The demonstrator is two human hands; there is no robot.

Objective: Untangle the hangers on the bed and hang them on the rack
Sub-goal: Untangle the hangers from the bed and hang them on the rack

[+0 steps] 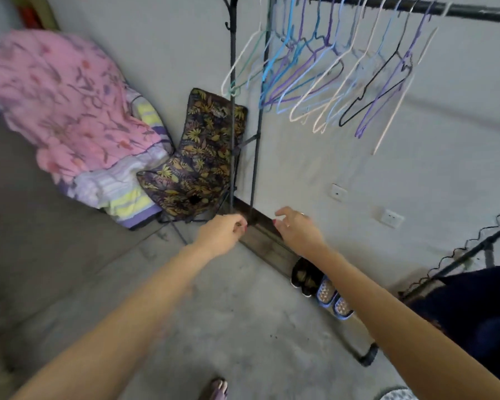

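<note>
Several thin hangers (324, 82) in white, blue, purple and black hang in a row on the black rack's top bar (474, 10), tilted and blurred. The grey bed (41, 226) lies at the left; no hangers show on the part in view. My left hand (223, 230) is stretched forward at mid-frame with its fingers curled in and nothing visible in them. My right hand (296, 226) is beside it, fingers relaxed and slightly spread, holding nothing. Both hands are well below the hangers, near the rack's left posts (256, 157).
A pink flowered blanket (58, 102) and a striped quilt (119, 189) are piled on the bed. A dark leaf-print folding chair (202, 151) leans by the rack. Shoes (324, 290) sit under the rack by the wall. The rack's wheeled base (368, 355) is at the right.
</note>
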